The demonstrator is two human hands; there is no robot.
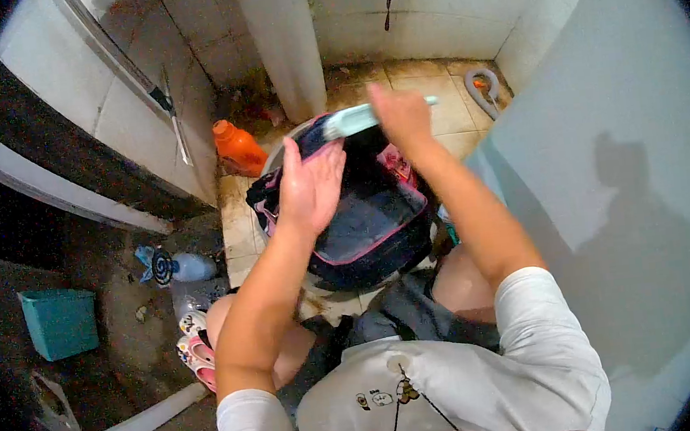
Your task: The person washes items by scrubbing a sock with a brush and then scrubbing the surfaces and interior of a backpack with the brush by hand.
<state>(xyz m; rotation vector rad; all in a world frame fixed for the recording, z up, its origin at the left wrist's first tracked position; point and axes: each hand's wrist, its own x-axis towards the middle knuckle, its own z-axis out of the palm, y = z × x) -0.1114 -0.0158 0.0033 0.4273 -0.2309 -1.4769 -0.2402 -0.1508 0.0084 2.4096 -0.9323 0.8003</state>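
A pale green scrub brush (pixel 350 121) is gripped by its handle in my right hand (pixel 404 118), above the far rim of a dark backpack (pixel 369 223) with pink piping. The bristle end is close to a dark strap or edge of the bag, and I cannot tell whether it touches. My left hand (pixel 311 185) lies over the bag's left side, palm showing and fingers stretched out near the brush head. The backpack sits open in a round basin (pixel 273 157), most of which it hides.
An orange bottle (pixel 239 148) stands behind the basin at left, beside a white pipe (pixel 283 47). A grey hose (pixel 483 96) lies on the tiles at far right. At left are a teal bin (pixel 60 322), a plastic bottle (pixel 192 267) and clogs (pixel 197 351). A pale panel (pixel 604 149) rises on my right.
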